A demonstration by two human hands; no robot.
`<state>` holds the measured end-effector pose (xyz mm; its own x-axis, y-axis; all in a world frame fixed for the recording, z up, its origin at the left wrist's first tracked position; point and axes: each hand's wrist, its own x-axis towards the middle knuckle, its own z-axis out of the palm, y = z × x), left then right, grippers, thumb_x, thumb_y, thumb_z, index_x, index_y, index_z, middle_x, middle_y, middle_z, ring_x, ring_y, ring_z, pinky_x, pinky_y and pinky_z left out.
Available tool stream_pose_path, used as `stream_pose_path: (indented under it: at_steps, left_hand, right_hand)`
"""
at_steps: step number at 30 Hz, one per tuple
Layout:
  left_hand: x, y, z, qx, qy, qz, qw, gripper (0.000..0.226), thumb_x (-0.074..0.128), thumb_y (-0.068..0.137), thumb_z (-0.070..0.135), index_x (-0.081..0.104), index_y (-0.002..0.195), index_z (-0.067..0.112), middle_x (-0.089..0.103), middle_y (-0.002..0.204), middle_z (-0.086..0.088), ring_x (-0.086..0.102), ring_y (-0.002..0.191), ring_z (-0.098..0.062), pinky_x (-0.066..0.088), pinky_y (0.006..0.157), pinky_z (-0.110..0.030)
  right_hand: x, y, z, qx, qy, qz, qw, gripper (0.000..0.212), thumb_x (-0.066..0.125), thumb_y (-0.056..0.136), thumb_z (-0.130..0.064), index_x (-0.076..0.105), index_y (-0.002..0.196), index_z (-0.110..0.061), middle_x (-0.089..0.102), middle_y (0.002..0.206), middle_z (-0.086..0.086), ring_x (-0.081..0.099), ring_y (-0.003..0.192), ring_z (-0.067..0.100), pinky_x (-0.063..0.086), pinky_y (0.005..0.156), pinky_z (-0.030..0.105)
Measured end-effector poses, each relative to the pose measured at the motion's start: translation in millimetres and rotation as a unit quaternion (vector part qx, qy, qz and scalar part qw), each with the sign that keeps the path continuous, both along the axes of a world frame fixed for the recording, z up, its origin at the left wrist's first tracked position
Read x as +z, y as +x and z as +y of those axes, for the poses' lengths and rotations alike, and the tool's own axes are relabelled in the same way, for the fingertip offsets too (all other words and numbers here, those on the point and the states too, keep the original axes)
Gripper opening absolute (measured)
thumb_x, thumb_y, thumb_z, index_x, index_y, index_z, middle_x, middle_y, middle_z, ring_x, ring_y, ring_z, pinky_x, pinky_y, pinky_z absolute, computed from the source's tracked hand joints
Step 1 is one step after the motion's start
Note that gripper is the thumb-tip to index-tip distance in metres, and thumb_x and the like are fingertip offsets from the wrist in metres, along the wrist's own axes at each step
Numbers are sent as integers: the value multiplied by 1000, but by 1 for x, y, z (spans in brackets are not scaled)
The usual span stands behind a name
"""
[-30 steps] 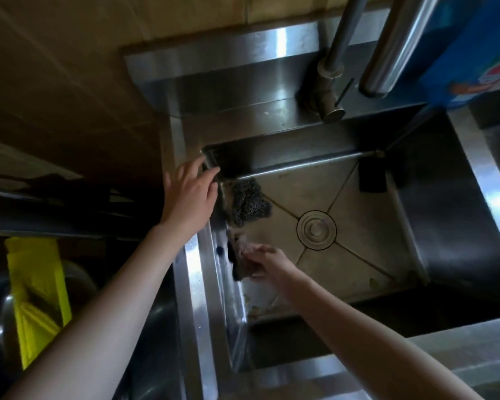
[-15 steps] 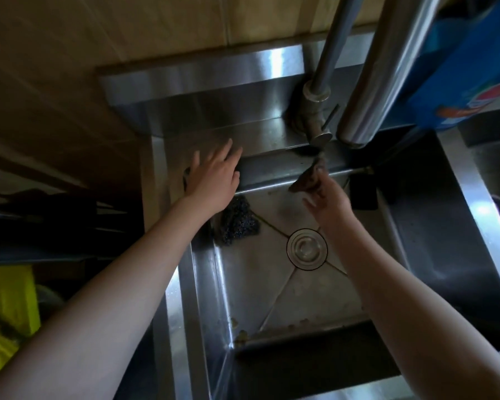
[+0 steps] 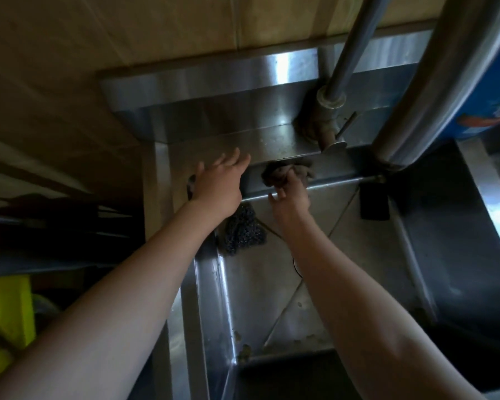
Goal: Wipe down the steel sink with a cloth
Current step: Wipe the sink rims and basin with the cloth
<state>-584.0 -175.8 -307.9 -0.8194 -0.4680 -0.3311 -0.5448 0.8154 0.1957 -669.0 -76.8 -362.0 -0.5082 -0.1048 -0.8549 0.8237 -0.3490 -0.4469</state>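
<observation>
- Right hand (image 3: 289, 194) at frame centre, fingers bunched around a crumpled grey-brown cloth (image 3: 286, 171), pressing it against the far wall of the steel sink (image 3: 260, 287) just under the back ledge.
- Left hand (image 3: 218, 184) just left of the cloth, flat and open with fingers spread, resting on the sink's far left corner rim, gripping nothing.
- Dark wire scourer (image 3: 243, 229) lying in the basin's far left corner, below both hands.
- Tap base (image 3: 326, 122) on the ledge, upper right of the cloth.
- Blue packet (image 3: 485, 90) at the right edge.
- Bits of residue along the basin's near wall, lower centre.
</observation>
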Motion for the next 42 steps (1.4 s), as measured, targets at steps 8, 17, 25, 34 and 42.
stream_pose_path:
  at_steps: [8,17,25,34,42]
  left_hand:
    - [-1,-2,0,2,-19,-15,1000,78,46,86,0,13,149,33,6,159,4,12,144,-21,18,110,-52]
    - [3,-3,1,9,-4,-24,1000,80,46,84,0,14,149,33,8,159,4,14,144,-22,19,110,-51]
    - [0,-5,5,19,-22,-19,999,80,49,83,1,15,149,32,8,159,2,15,144,-24,21,108,-49]
    - [-6,-4,6,28,-45,6,999,77,48,79,1,26,146,34,21,156,4,21,142,-22,26,105,-50]
    - [-7,-3,10,54,-50,23,997,65,48,77,-1,44,136,26,40,145,-6,37,130,-31,29,101,-50]
  right_hand:
    - [-3,29,-29,75,-60,-53,994,13,56,93,-14,61,102,-6,63,82,7,55,51,12,44,52,23]
    - [9,-83,68,-39,-171,51,983,22,41,100,-16,61,105,-8,52,66,9,43,55,21,42,84,30]
    - [10,-52,48,8,-37,46,998,23,63,87,-12,60,110,-9,68,95,7,65,91,17,49,90,36]
    - [-35,-6,-1,86,-66,-37,993,13,53,92,-5,57,104,-4,59,86,15,59,73,24,52,77,34]
    - [-45,-130,98,66,97,133,984,11,59,85,2,62,95,-4,62,100,19,62,83,28,52,80,38]
